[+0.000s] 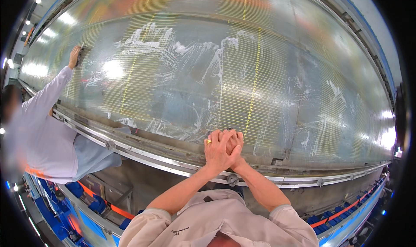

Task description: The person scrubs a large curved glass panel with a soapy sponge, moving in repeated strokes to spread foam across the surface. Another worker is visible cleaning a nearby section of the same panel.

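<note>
My left hand, with a yellow ring on one finger, is closed and pressed close against my right hand. The two overlap near the front edge of a wide, shiny panel marked with fine yellow lines. Both hands have curled fingers bearing down on the panel. A small dark edge peeks out at the fingertips; the rest of whatever they hold is hidden beneath them. White, foamy streaks smear the panel ahead of my hands and to both sides.
At the left, a co-worker in a pale top reaches over the panel, a dark block under the hand. A metal rail with round knobs runs along the front edge. Blue parts and an orange strip lie below it.
</note>
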`<action>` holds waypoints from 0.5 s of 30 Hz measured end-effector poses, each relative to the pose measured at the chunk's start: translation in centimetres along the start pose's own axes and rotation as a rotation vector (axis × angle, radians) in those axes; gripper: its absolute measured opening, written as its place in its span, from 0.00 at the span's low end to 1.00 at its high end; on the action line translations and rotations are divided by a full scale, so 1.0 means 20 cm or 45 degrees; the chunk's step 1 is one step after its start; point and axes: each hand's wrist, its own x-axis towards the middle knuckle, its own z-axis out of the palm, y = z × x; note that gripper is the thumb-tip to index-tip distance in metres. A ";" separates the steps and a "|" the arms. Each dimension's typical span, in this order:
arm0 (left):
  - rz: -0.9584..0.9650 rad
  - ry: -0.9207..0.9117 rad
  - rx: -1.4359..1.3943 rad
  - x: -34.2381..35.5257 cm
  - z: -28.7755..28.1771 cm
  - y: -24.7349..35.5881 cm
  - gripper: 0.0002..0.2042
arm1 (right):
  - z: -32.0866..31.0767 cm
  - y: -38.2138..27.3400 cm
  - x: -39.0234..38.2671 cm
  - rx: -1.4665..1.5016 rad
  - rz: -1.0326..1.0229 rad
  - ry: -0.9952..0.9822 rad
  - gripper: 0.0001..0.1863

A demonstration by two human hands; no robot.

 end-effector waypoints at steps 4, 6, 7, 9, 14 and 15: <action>0.045 0.020 0.010 0.16 0.06 0.01 0.24 | -0.02 -0.03 0.14 -0.094 -0.037 -0.003 0.16; 0.105 0.018 0.001 0.34 0.14 -0.02 0.23 | -0.04 0.04 0.34 -0.125 -0.086 0.024 0.16; 0.118 -0.018 0.001 0.44 0.18 -0.03 0.21 | -0.05 0.09 0.46 -0.131 -0.130 0.048 0.16; 0.159 -0.010 -0.033 0.73 0.31 -0.07 0.17 | -0.07 0.19 0.75 -0.141 -0.187 0.094 0.17; 0.195 0.073 -0.084 1.47 0.55 -0.10 0.12 | -0.17 0.34 1.57 0.011 -0.326 0.201 0.18; 0.197 0.106 -0.083 1.61 0.59 -0.11 0.13 | -0.18 0.37 1.71 0.138 -0.324 0.207 0.18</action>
